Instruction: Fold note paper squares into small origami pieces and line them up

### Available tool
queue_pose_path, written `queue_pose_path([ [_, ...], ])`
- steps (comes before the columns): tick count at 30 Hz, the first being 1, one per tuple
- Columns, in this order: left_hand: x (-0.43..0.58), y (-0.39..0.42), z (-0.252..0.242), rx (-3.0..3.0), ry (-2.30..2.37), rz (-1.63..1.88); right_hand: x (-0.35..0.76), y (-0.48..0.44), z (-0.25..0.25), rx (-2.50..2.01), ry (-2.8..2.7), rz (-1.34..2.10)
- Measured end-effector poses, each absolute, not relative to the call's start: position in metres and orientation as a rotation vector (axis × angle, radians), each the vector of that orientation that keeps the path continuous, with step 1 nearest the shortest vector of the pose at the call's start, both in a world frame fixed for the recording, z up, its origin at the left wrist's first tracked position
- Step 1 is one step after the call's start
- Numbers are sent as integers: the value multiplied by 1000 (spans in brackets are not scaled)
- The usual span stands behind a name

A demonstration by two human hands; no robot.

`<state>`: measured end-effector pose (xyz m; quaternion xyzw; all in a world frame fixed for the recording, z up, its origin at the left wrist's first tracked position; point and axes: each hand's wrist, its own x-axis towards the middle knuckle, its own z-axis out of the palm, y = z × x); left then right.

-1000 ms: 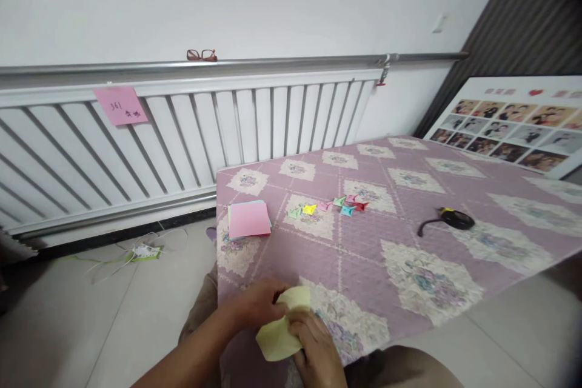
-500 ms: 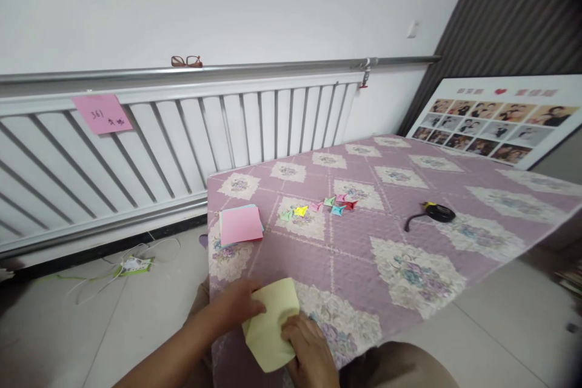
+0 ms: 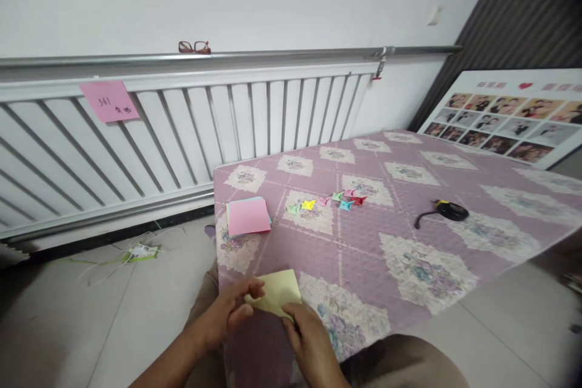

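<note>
A pale yellow paper sheet [image 3: 275, 291] lies folded at the near edge of the table with the purple patterned cloth [image 3: 364, 242]. My left hand [image 3: 230, 310] pinches its left edge with fingers curled. My right hand [image 3: 310, 339] grips its lower right edge from below. Further back on the cloth sits a stack of coloured paper squares [image 3: 248, 217] with a pink sheet on top. Beside it is a row of several small folded paper pieces [image 3: 327, 200] in green, yellow, pink, blue and red.
A black roll with a loose tail [image 3: 448, 211] lies on the cloth at right. A white radiator [image 3: 182, 133] with a pink note [image 3: 109, 100] runs behind, glasses [image 3: 194, 47] on its rail. A photo board [image 3: 509, 127] leans at right. Cords and a tag [image 3: 136, 251] lie on the floor.
The yellow sheet has been folded smaller and now lies flatter. My left hand has shifted to its left edge, my right hand lower. The camera has moved slightly.
</note>
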<state>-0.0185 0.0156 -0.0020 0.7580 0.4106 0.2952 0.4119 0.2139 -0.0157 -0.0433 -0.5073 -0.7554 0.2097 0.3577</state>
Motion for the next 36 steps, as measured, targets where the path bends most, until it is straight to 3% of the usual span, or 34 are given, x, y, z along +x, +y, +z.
queue_pose_path([
  [4, -7, 1, -12, 1718, 1291, 617, 214, -9, -41, -1359, -1786, 686],
  [10, 17, 6, -15, 1640, 1523, 770, 217, -7, -36, -1364, -1605, 826],
  [24, 13, 7, -5, 1530, 1674, 785, 196, -2, -38, -1326, -1992, 308],
  [36, 10, 10, -8, 1505, 1657, 842, 200, 4, -36, -1236, -2021, 357],
])
